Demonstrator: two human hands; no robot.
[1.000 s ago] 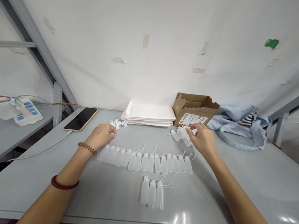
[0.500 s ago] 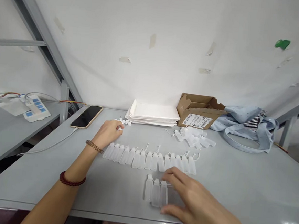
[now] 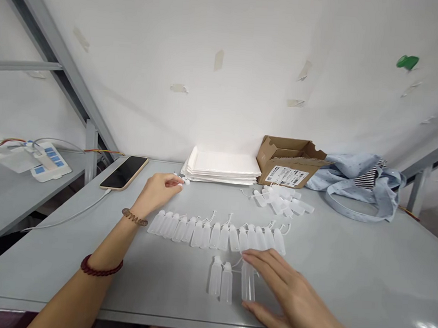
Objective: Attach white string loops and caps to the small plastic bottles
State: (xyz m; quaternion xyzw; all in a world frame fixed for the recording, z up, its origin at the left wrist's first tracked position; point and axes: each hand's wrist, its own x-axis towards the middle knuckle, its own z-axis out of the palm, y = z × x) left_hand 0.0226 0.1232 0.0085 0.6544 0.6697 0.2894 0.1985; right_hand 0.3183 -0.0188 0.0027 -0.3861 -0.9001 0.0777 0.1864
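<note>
My left hand is at the small white caps near the back, thumb and fingertips pinched together on what looks like one cap. Close to the front edge, my right hand grips a small translucent plastic bottle lengthwise, fingers at its top and thumb at its base. Just left of it lie two similar bottles, one slightly ahead of the other. Behind them stretches a row of several such bottles, with thin white strap loops at their necks.
A loose pile of bottles lies before an open cardboard box. White envelopes are stacked against the wall, with a light blue cloth bag at right. A phone with a charging cable lies at left.
My right hand has closed on the rightmost front bottle and shifted it slightly right, apart from the other two. My left fingertips have drawn together at the caps.
</note>
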